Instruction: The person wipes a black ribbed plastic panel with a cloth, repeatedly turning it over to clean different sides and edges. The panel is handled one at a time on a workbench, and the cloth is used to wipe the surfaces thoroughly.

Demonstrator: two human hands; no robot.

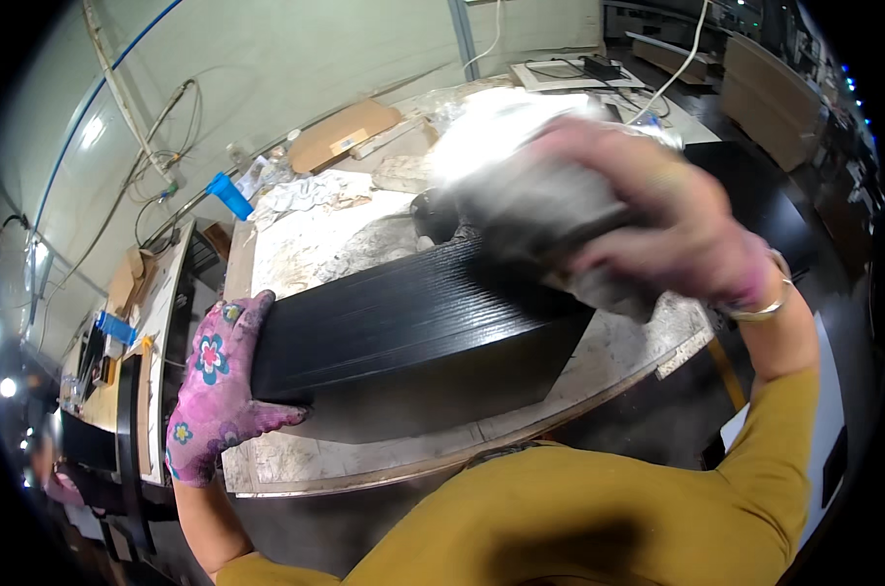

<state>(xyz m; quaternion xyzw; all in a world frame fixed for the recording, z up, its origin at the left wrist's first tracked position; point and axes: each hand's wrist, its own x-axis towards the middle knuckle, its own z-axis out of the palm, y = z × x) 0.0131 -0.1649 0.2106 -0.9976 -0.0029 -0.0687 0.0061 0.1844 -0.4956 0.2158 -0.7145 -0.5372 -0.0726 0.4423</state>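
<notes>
A long black stack of thin boards (403, 313), its top showing fine parallel ridges, lies across the worktable in front of me. My left hand (213, 386), in a pink glove with flower prints, grips the stack's left end, with the thumb against its near side. Over the right end, my right hand (657, 210) is blurred by motion and clutches a bunched grey-and-white rag (560, 195). The rag covers part of the stack's right end, and whether it touches the boards is hard to make out. Behind the stack, a dark rounded object (435, 217) is partly hidden.
The white, stained worktable (296, 469) has a curved-looking near edge. Crumpled cloth (311, 190), brown cardboard (345, 135) and a blue cup (230, 195) sit toward the back left. Cables and a black power adapter (601, 67) lie at the far right. Another person's hand (66, 483) shows at far left.
</notes>
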